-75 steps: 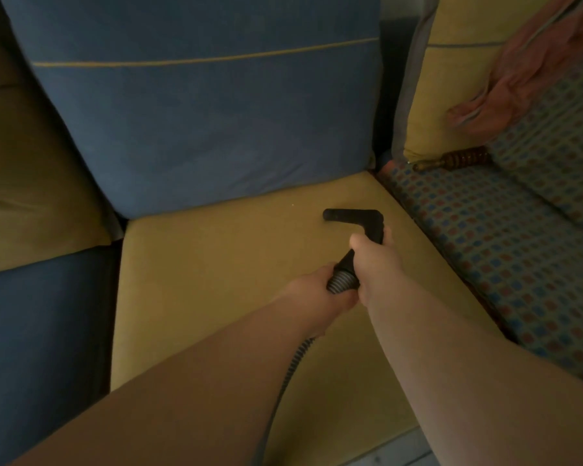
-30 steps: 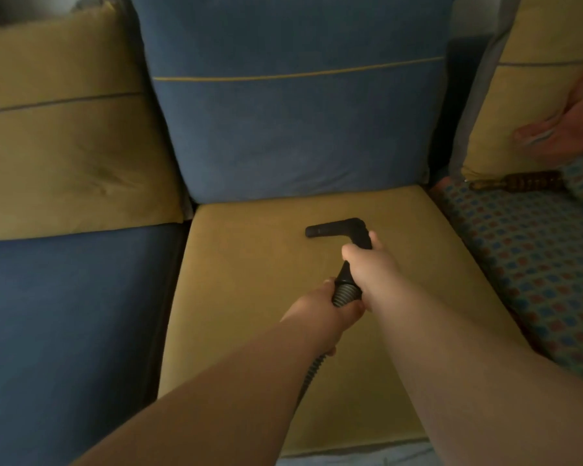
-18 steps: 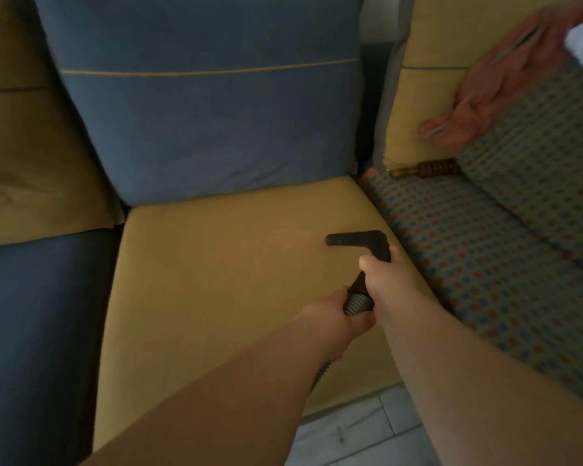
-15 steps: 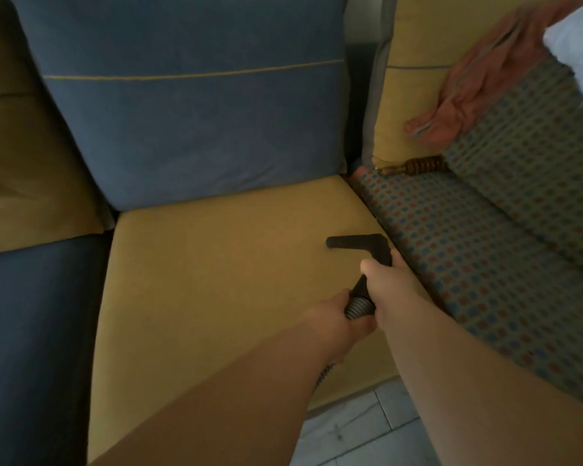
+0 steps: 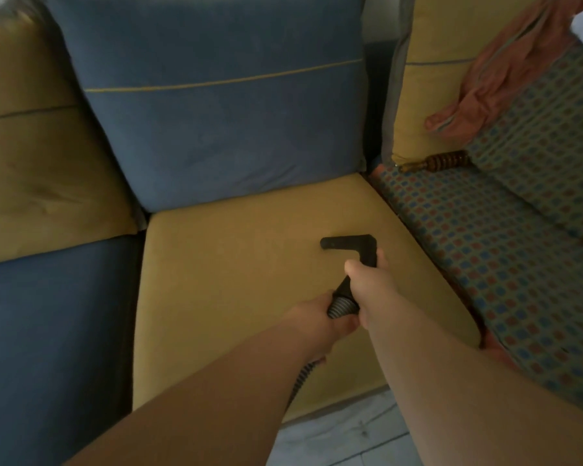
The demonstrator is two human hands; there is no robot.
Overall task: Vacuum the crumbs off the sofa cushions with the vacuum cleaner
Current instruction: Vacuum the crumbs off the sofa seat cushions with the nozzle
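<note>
The nozzle (image 5: 349, 245) is gripped by the right hand (image 5: 371, 285), the hose (image 5: 342, 306) by the left hand (image 5: 320, 319); the yellow seat cushion (image 5: 233, 280) is being swept, and further strokes are likely needed.

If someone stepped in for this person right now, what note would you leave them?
Left hand grips the ribbed hose, just behind the right hand.
Right hand grips the black nozzle by its neck; its head rests on the yellow seat cushion, toward the right side.
Done: cannot tell; no crumbs show in this dim view.
Left: likely the rest of this cushion, then the blue seat cushion and patterned cushion.
</note>
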